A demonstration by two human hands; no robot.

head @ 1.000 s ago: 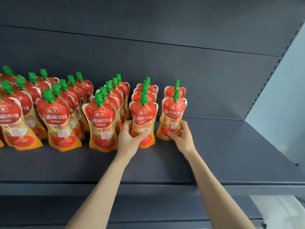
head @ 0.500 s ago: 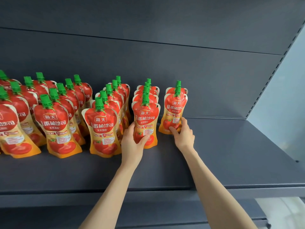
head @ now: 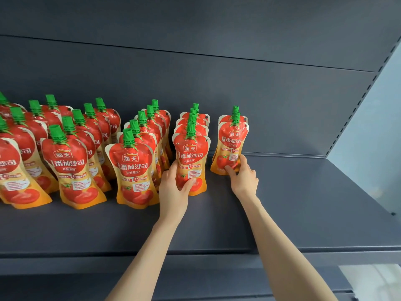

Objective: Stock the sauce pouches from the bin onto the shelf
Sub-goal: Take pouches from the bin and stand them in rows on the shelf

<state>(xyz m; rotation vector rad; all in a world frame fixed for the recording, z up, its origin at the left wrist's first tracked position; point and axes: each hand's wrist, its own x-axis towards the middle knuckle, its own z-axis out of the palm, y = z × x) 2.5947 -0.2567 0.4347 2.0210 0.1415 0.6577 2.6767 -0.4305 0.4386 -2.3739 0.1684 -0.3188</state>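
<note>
Two hands: both reach onto the dark shelf (head: 303, 203), with bare forearms rising past its front edge.
Left hand (head: 173, 187): curled round the lower part of the front pouch (head: 191, 157). The thumb lies across the printed tomato and the fingers are tucked behind the pouch's left side.
Front pouch: upright with its green cap up, at the head of a single-file row running toward the shelf's back edge.
Right hand (head: 244, 181): pinches the bottom of the end pouch (head: 232, 144), with the thumb on its front and the fingers along its right edge.
End pouch: upright near the back edge, touching one more pouch behind it. It is the rightmost on the shelf, just apart from the left hand's row.
Other pouches (head: 134, 168): standing in rows from the back edge forward, filling the shelf's left side.
Right end of shelf: bare dark surface.
</note>
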